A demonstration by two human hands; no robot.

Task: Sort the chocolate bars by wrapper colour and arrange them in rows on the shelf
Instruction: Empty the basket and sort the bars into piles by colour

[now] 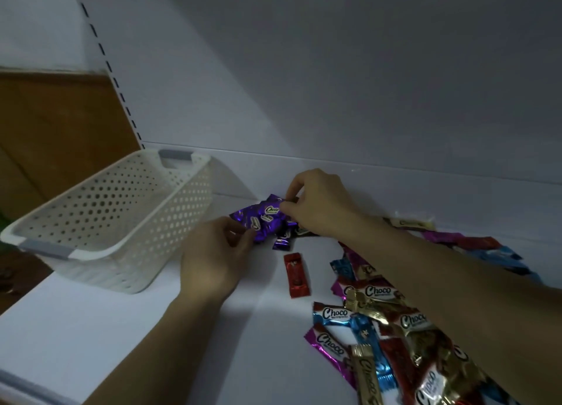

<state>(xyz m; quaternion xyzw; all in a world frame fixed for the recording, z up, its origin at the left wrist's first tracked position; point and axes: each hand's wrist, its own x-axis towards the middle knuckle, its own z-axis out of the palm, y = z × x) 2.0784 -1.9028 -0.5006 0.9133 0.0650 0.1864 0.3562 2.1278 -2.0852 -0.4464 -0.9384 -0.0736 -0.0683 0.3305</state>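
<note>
Head view, both hands at the purple group.

Student: Where did the sorted bars lie, and how were they held?

Tutor: The small purple foil-wrapped chocolate bars [267, 219] lay bunched on the flat white shelf [121, 328], just right of the white perforated plastic basket [127, 210], towards its far end. The left hand [213, 261] pinched the end of the bunch nearer the basket, fingers curled in against the thumb. The right hand [319, 203] pinched the end farther from the basket between thumb and fingertips.

Student: What could have gone wrong from there?

Tutor: Most likely the bunch itself. The bars overlapped at differing angles rather than forming a row, and slick foil squeezed from both ends might buckle or let a bar slip out. One loose purple bar [281, 243] already lay apart, just on the near side. The right forearm also crossed above the mixed heap [334, 313] of blue, magenta, gold and red bars, well right of the basket. A low sweep could drag those into the purple group. A single red foil bar [296, 275] lay between heap and basket, touching neither.

Student: And the wrappers?

Tutor: Glossy, crinkled foil, each with a white "Choco" label. The dim light hid their exact number.
</note>
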